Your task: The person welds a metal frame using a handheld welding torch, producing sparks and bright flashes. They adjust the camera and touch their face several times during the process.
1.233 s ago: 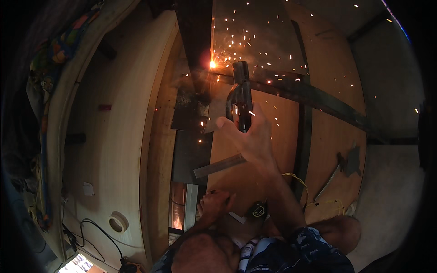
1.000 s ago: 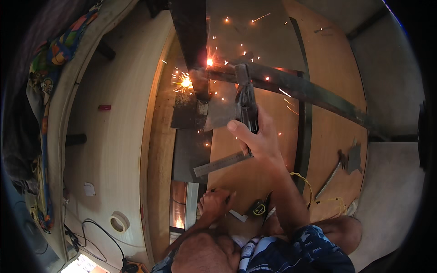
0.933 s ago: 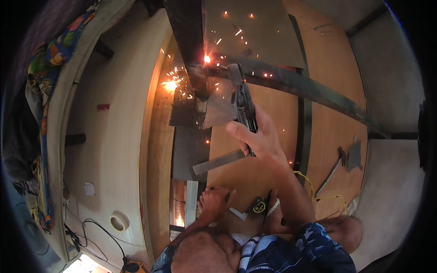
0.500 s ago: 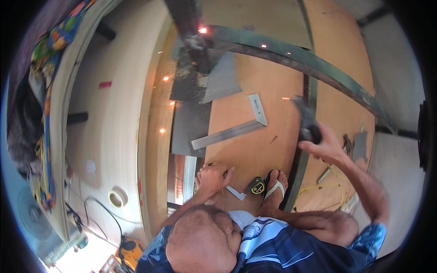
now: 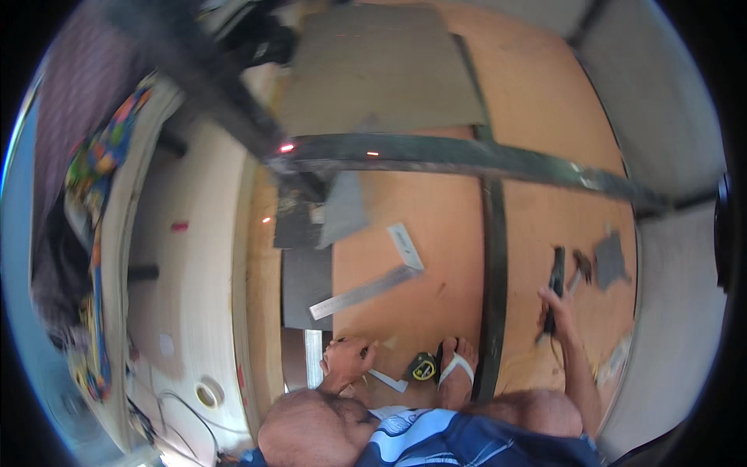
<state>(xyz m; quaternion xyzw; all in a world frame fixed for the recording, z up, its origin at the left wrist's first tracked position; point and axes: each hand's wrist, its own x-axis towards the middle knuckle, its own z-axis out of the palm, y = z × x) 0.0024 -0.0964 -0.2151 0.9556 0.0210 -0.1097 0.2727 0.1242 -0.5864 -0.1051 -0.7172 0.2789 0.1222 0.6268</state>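
OK, nearest: bare knees (image 5: 307, 420) & blue patterned clothes (image 5: 467, 444) along the lower edge. Off L, a roll of tape (image 5: 208, 394) on a pale panel (image 5: 187, 311). L hand (image 5: 348, 359) is nr the knee on that side, fingers bent; can't tell if it grips anything. Just R of it: small white L-shaped pc (image 5: 387, 380), blk/yellow tape measure (image 5: 422, 366), then a foot (image 5: 457, 373) in a white-strapped sandal.

R hand (image 5: 563, 309) is well out to the R, fingers closed round a blk electrode holder (image 5: 557, 268), pointing away from the body, over wood-toned boards (image 5: 428, 319), just L of a hammer (image 5: 581, 267); grey scrap (image 5: 611, 261) nr that.

Mid floor: metal square (image 5: 366, 292), blade end over a dark sheet (image 5: 306, 284). Long dark strip (image 5: 494, 288) runs btwn the boards.

Farther: dark steel bar (image 5: 420, 153) spans across, meets a slanting bar (image 5: 210, 89); joint glows pinkish.

Beyond: big grey-brown sheet (image 5: 373, 70). Pale wall (image 5: 661, 78) up R, multicoloured cloth (image 5: 105, 159) up L.
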